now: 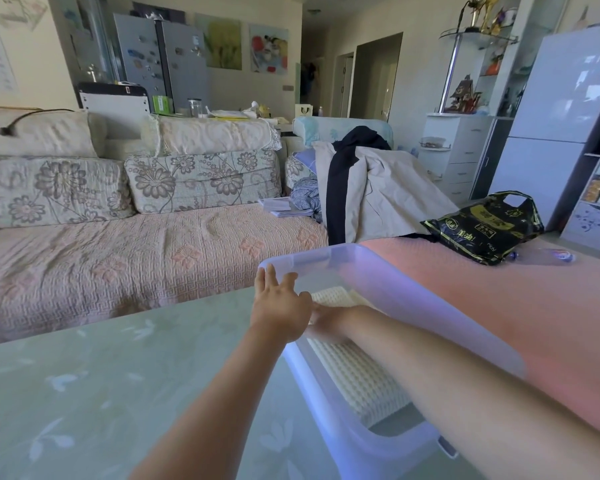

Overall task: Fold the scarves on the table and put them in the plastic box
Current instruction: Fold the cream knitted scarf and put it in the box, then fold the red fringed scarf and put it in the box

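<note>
Reaching into plastic box (413,299) at bench (118,375) right edge, right hand (329,322) lay on folded cream scarf (357,379) inside; fingers hidden, grip not determinable. Left hand (279,306) spread flat, holding nothing, fingertips at box's far-left rim. No other scarf visible on bench; task judged nearly finished.

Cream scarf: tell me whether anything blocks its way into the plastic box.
Nothing visible does. The cream scarf already lies inside the plastic box, with the right hand on it. The left hand, fingers straight, is at the box's left rim.
</note>
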The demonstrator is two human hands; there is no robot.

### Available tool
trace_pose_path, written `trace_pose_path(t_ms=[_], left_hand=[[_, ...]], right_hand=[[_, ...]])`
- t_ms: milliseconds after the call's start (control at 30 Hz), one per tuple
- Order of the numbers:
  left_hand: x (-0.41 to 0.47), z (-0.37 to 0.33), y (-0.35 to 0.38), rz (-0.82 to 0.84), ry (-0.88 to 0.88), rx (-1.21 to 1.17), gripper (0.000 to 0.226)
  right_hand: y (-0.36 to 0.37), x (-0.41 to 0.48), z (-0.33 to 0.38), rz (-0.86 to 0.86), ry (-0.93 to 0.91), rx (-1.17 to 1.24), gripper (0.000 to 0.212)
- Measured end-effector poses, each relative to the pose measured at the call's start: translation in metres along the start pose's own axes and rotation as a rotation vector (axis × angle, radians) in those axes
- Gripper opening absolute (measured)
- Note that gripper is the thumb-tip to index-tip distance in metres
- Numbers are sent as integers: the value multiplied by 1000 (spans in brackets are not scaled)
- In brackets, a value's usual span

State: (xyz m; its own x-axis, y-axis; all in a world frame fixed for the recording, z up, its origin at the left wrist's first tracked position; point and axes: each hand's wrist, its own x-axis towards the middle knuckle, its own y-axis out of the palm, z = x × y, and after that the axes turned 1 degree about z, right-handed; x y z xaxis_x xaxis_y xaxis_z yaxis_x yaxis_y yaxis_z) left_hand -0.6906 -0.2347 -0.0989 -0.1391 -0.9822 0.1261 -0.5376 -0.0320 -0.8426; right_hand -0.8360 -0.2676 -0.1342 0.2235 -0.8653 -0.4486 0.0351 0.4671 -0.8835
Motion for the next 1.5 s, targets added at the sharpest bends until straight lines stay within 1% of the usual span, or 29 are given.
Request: trace_pose_path(t_ms=[133,233,333,400,433,633,700,800,867,900,933,967,1000,1033,1100,1167,1233,1367,1500], left_hand=[[0,-1,0,-9,-14,-7,57],[-1,-1,0,-15,-17,-20,57],[0,0,0,-22,-13,-31,57],[-2,-1,-1,-15,-21,-37,57],[-3,-2,-1,-10,-24,-37,57],[-5,-4,-2,3,-13,-11,57],[-4,-4,-1,-3,-19,-12,57],[-9,-6,-4,-16,-60,2,58],[-15,-9,-10,-31,-51,56,59],[-18,-9,-15,-30,-29,66,60],[-21,-7,-21,-28,-13,52,60],[-26,-5,-28,-32,-9,23,59],[-31,-2,-36,-44,-14,-13,58],[-37,3,-44,-61,-17,-42,56],[-53,17,-62,-101,-14,-77,51],[-70,35,-81,-133,-17,-94,48],[-91,58,-103,-166,-31,-82,46],[-149,119,-150,-258,-69,18,46],[-218,203,-196,-292,-194,11,44]], right_hand=[[0,-1,0,-2,-33,7,83],[-2,-26,-2,-17,-71,-13,101],[-1,-69,-10,94,-112,-123,115],[10,-98,-13,159,-116,-256,131],[17,-107,-15,161,-112,-310,137],[20,-88,-19,53,-82,-343,141],[20,-84,-17,63,-77,-339,144],[10,-93,-16,144,-72,-320,144],[-5,-103,-13,189,-46,-263,135],[-13,-106,-11,189,-27,-219,124],[-21,-109,-8,164,-10,-158,108],[-30,-112,-4,108,-4,-88,88],[-38,-115,1,22,-15,-24,67],[-46,-118,8,-89,-31,34,51],[-57,-123,28,-319,-71,143,35],[-62,-125,59,-480,-151,272,31],[-62,-128,103,-541,-240,356,28],[-43,-130,207,-467,-353,288,24],[-6,-118,313,-347,-457,275,27]])
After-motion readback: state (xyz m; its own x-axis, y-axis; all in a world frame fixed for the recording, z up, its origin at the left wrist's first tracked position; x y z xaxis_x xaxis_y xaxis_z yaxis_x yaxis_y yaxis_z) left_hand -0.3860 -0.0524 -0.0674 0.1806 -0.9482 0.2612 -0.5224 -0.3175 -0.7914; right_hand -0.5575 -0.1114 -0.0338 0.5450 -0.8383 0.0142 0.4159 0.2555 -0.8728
